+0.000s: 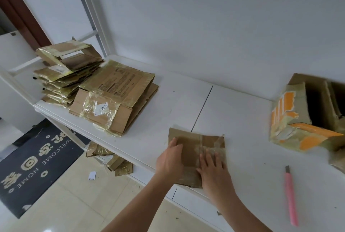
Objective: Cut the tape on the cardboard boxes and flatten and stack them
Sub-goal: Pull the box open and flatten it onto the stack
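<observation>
Cardboard box [192,149] flattened beneath both hands
Left hand [170,159] and right hand [212,166] press flat on it, fingers spread.

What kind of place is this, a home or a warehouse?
Probably a home, near the entrance. A doormat reading "WELCOME HOME" lies on the tiled floor, and the flattened boxes sit on a plain white table, not industrial shelving.

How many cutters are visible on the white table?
1. The pink cutter lies on the table, right of both hands and in front of the orange box. Cardboard might hide others.
</observation>
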Motion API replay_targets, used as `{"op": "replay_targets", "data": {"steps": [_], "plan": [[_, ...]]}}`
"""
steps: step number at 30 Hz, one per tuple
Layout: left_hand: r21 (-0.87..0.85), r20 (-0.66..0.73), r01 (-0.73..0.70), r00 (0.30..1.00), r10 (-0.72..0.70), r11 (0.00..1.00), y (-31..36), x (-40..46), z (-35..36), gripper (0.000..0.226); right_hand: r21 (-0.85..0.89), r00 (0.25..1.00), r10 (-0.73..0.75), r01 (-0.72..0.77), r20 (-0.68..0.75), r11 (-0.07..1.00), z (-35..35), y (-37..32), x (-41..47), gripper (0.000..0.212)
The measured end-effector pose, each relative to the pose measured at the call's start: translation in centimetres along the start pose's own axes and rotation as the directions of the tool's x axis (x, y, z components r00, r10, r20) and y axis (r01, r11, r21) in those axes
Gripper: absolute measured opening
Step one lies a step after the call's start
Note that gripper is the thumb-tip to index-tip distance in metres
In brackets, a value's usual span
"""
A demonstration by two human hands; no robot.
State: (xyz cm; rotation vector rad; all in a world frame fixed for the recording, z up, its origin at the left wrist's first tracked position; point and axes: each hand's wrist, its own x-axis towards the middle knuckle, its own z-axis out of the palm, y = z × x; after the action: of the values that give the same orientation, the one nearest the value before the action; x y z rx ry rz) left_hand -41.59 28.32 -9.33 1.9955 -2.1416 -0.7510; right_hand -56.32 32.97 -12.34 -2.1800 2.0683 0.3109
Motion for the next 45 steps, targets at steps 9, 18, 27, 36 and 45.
{"op": "replay_targets", "data": {"steps": [9, 18, 27, 36, 45], "plan": [[-0.348, -0.07, 0.35, 0.915, -0.396, 0.87, 0.2, 0.5, -1.0, 0.032, 0.217, 0.995, -0.067, 0.081, -0.073, 0.973, 0.7, 1.6, -1.4, 0.059], [-0.876, 0.012, 0.265, 0.847, -0.531, 0.404, -0.8, -1.2, -8.8, 0.027, 0.735, 0.927, 0.294, -0.029, -0.234, 0.678, -5.6, -1.0, -0.8, 0.056], [-0.997, -0.03, 0.019, 0.804, -0.594, 0.075, -6.6, -0.4, -18.1, 0.024, 0.959, 0.881, 0.385, 0.23, -0.277, 0.164, -15.8, -11.4, 3.7, 0.071], [-0.665, -0.496, -0.144, 0.818, -0.289, 0.733, -21.2, 6.0, -30.3, 0.026, 0.936, 0.813, 0.466, 0.321, -0.35, 0.143, -22.4, -25.3, 16.3, 0.05], [0.124, -0.373, -0.095, 0.918, 0.135, 0.988, -34.9, 17.0, -41.4, 0.052, 0.95, 0.651, 0.701, 0.284, -0.291, 0.131, -28.2, -35.3, 25.9, 0.05]]}}
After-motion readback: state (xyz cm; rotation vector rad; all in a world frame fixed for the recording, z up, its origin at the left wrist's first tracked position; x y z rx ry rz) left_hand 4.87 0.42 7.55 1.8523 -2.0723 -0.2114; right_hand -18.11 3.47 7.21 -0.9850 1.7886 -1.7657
